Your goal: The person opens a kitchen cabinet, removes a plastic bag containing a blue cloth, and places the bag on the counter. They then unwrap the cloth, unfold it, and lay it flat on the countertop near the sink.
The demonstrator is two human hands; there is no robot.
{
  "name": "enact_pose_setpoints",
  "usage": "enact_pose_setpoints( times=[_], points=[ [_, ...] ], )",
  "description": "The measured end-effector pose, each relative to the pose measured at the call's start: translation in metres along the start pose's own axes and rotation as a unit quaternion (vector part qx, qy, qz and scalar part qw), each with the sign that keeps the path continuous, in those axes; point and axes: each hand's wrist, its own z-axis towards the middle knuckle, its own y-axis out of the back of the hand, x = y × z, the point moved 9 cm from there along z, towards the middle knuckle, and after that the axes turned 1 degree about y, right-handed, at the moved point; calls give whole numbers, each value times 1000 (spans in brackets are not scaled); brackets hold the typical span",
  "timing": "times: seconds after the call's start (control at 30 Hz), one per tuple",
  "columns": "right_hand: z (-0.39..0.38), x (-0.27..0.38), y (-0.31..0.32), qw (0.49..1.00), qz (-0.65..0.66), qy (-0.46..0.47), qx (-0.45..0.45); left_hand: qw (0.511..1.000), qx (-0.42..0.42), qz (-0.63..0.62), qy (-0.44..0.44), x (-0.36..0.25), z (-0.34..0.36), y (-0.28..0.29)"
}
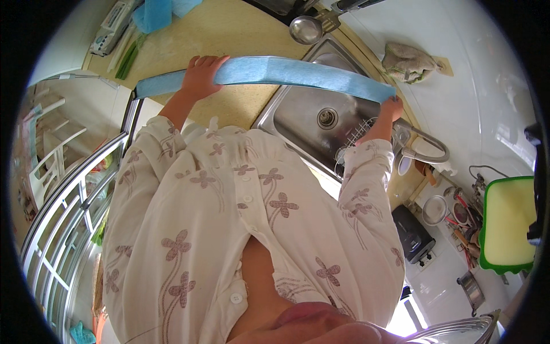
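Observation:
A long light-blue cloth (303,73), folded into a narrow strip, stretches from the counter's left side across the steel sink (309,120). My left hand (201,74) is closed over it, with the strip's left end reaching past the hand. Beyond the sink's right side, my right hand (391,110) grips the other end, its fingers partly hidden. The strip bows slightly upward between my hands and looks taut. Under it the sink shows its drain (327,118) and a wire rack (359,133) near my right forearm.
Green onions (129,60) and blue cloths (153,16) lie on the beige counter (200,34). A ladle (306,30) and a slotted spatula (331,22) rest behind the sink. The faucet (429,155) stands right of my right hand; a rag (408,62) hangs on the wall.

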Motion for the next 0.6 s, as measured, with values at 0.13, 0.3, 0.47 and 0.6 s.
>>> enact_pose_setpoints(
  times=[0.13,0.3,0.47,0.6],
  points=[
    [0,7,9,999,25,21,-38,1000,17,-10,-19,-1,2,-5],
    [6,2,9,998,60,15,-29,997,62,-17,-31,6,1,-16],
    [12,-5,-7,997,64,35,25,997,71,16,-34,6,3,-23],
    [17,-23,-27,998,36,-9,59,997,65,36,-22,1,2,-20]
  ],
)
